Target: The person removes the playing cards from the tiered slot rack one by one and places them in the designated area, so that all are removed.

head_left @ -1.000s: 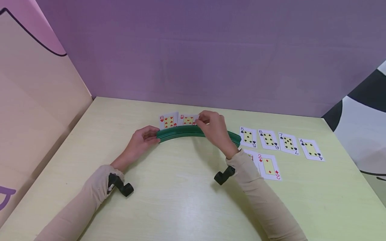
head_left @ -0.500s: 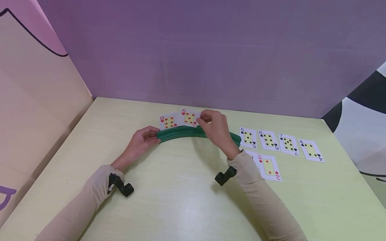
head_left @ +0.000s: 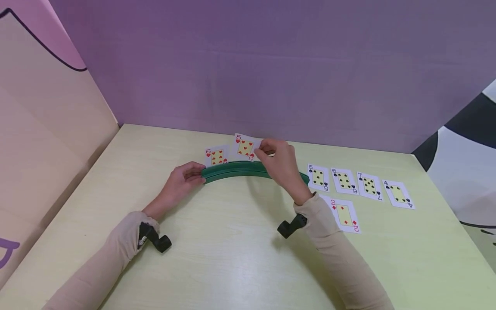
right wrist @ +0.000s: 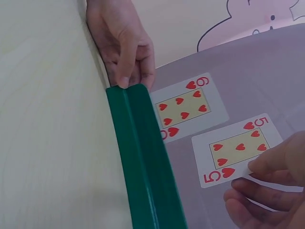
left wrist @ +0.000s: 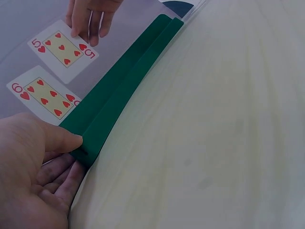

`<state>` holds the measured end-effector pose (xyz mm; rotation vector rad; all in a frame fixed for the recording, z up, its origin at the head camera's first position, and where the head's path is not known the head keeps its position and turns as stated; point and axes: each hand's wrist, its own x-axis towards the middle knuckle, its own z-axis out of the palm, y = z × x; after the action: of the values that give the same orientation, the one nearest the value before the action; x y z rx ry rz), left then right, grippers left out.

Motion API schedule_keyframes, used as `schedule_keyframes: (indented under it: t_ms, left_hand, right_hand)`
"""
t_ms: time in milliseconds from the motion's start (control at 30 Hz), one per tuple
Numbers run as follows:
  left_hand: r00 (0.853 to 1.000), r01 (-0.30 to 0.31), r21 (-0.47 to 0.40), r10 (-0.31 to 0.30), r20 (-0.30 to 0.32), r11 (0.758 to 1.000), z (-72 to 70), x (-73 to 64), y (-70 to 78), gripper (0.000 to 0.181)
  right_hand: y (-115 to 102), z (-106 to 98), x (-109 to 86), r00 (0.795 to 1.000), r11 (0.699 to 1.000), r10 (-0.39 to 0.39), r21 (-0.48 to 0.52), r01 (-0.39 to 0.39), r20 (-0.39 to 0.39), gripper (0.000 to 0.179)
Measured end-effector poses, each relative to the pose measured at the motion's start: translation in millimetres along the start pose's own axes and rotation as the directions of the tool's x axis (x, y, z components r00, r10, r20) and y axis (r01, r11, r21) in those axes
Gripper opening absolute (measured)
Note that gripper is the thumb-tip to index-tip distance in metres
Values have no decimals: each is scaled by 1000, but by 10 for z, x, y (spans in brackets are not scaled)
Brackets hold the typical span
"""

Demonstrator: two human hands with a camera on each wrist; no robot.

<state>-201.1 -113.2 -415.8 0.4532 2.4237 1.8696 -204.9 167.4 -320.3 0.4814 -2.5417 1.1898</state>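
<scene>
A curved green playing card holder lies across the middle of the table. My left hand grips its left end, thumb on top in the left wrist view. The six of hearts stands in the holder near that end, its lower edge hidden by the green rim. Between thumb and fingers my right hand pinches the five of hearts by its lower right corner. That card is tilted and above the slot; in the right wrist view, a gap separates the five of hearts from the holder.
On the right lie the five of spades, six of spades, seven of spades and four of spades in a row. Nearer is the two of diamonds, beside a card mostly hidden by my sleeve. A purple panel stands behind the table.
My right hand has raised the five of hearts up out of the holder and slightly to the right, tilting it. The left hand and holder have stayed in place.
</scene>
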Motion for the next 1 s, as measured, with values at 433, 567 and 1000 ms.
schedule_keyframes:
  t_ms: [433, 567, 1000]
  left_hand:
    - [1000, 2, 19, -2, 12, 1000, -2, -18, -11, 36]
    - [1000, 12, 13, -13, 8, 1000, -17, -19, -8, 37]
    - [1000, 10, -8, -9, 30, 1000, -6, 20, -54, 37]
  right_hand:
    - [-42, -178, -275, 997, 998, 7, 69, -1, -78, 17]
    - [-44, -308, -382, 998, 993, 31, 113, -25, -50, 23]
    - [51, -663, -747, 995, 999, 27, 41, -23, -99, 12]
